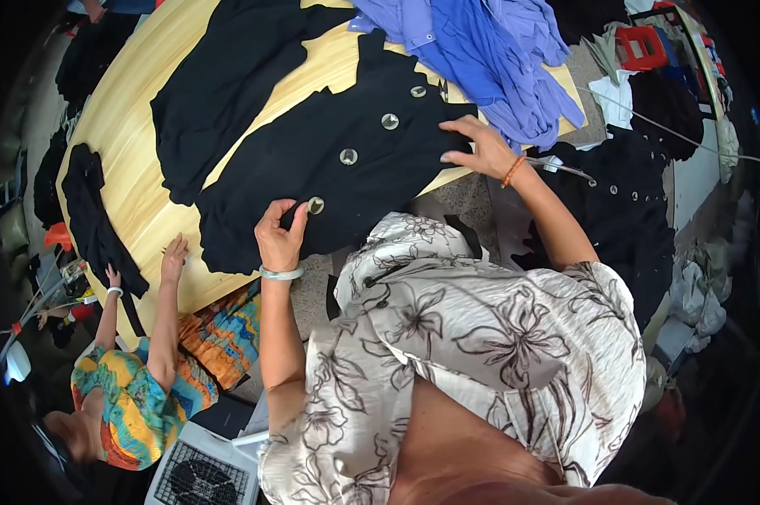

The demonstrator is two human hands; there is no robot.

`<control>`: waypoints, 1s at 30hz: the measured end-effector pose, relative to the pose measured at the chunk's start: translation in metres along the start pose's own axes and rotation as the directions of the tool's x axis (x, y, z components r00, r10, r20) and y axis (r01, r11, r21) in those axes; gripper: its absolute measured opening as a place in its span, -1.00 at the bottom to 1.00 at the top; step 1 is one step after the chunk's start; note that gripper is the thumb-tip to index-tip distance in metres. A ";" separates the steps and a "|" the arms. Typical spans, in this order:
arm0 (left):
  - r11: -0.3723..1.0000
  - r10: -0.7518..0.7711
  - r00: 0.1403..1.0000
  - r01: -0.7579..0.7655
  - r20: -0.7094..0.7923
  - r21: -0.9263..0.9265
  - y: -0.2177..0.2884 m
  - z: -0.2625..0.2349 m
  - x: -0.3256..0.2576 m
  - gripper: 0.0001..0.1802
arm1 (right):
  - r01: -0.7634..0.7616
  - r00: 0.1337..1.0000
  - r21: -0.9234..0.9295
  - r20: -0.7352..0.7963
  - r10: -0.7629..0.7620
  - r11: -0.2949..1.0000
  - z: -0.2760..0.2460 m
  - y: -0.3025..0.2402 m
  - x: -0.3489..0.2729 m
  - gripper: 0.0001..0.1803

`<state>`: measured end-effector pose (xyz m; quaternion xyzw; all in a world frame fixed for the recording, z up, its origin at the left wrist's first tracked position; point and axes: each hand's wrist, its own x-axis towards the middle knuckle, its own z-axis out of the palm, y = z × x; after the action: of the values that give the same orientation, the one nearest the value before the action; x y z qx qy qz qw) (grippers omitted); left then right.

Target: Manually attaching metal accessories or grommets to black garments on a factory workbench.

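Note:
A black garment piece [270,181] lies spread before me on the wooden table, with a slanting row of several large round buttons, pale with dark centres. My left hand [279,237] is on its near part, thumb and forefinger pinching the cloth close beside the nearest button [315,204]. At the garment's right end, my right hand [484,145] touches the cloth edge with thumb and fingers spread apart. An orange beaded bracelet [513,171] circles my right wrist and a pale bangle [280,273] my left.
Another black cloth [220,93] lies farther back on the table [132,118], and blue-violet cloths [489,59] are heaped at the far right. A co-worker's hand [174,251] rests at the left edge. Black buttoned garments [603,202] hang to my right. A red plastic stool [640,48] stands beyond.

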<state>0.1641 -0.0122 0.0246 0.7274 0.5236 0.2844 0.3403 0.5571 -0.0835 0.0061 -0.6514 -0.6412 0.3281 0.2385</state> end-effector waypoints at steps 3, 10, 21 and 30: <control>1.000 0.000 1.000 0.000 0.013 0.014 0.000 -0.001 0.006 -0.79 | -0.092 0.996 0.020 0.020 0.091 0.996 0.003 0.010 -0.006 -0.63; 0.998 -0.052 0.998 0.054 0.046 -0.027 -0.004 -0.004 0.001 -0.78 | 0.080 0.974 -0.312 -0.179 -0.141 0.947 -0.061 0.004 0.023 -0.82; 0.934 0.357 0.917 -0.352 -0.176 0.062 0.085 -0.043 -0.005 -0.76 | 0.298 0.954 -0.264 0.100 -0.282 0.917 0.071 -0.088 0.047 -0.68; 0.303 0.723 -0.679 0.480 0.129 0.824 0.240 -0.133 -0.043 -0.62 | 0.365 0.929 -0.245 0.153 -0.336 0.898 0.075 -0.101 0.047 -0.87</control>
<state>0.1858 -0.0800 0.2927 0.2373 0.1184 0.5737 -0.7749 0.4318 -0.0386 0.0240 -0.5328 -0.7985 0.2240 0.1684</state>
